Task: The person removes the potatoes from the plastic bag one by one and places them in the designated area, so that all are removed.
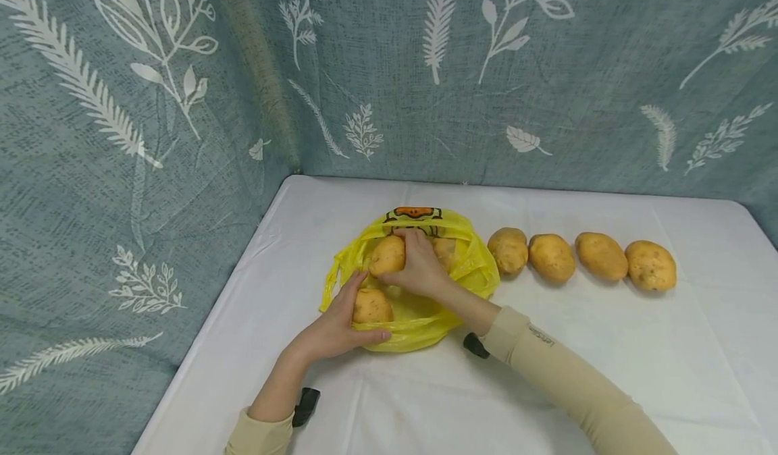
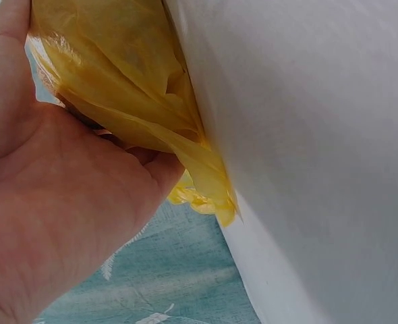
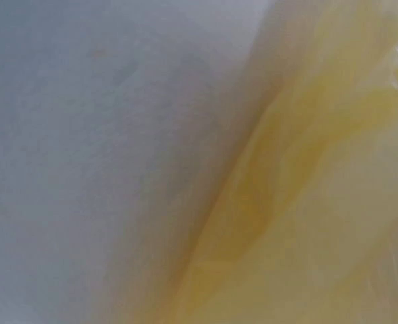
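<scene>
A yellow plastic bag lies on the white-covered table with its mouth spread open and several potatoes inside. My right hand reaches into it and grips a potato, thumb on the near side and fingers on the far side. Another potato sits at the bag's near left, and one more shows partly behind my right hand. At the left edge of the bag, my left hand holds the yellow plastic around the near potato. The right wrist view shows only blurred yellow plastic and white cloth.
To the right of the bag is a row of several potatoes: one close beside the bag, then others out to the rightmost. A white cloth covers the table. Blue-green leaf-patterned curtains stand behind and to the left.
</scene>
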The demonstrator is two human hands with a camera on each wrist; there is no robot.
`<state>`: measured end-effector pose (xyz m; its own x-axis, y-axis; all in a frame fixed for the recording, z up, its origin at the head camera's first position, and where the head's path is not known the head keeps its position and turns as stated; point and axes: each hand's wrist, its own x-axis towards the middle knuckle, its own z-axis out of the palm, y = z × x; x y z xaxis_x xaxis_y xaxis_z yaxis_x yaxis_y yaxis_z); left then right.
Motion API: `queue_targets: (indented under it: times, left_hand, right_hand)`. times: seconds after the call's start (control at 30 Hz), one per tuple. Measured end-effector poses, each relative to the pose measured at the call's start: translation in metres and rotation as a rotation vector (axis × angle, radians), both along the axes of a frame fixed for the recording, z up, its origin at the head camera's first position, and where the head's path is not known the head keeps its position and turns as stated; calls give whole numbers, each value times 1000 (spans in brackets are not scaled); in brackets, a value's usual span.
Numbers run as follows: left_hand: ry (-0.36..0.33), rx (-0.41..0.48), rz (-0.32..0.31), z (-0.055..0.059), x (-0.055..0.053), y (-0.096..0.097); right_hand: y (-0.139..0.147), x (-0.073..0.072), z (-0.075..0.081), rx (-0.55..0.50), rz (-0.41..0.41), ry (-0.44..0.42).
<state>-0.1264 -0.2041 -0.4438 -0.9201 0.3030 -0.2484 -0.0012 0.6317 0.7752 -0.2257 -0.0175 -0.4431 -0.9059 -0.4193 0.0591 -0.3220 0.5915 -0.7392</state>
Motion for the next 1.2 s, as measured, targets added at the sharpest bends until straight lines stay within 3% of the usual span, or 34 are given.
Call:
queue_targets:
  times: [0.8, 1.2]
  left_hand:
    - [-11, -9, 6, 0, 0, 1]
    - [0, -19, 10, 1, 1, 2]
  right_hand:
    - [41, 19, 19, -116, 27, -41]
    - [69, 29, 32, -285, 44, -134]
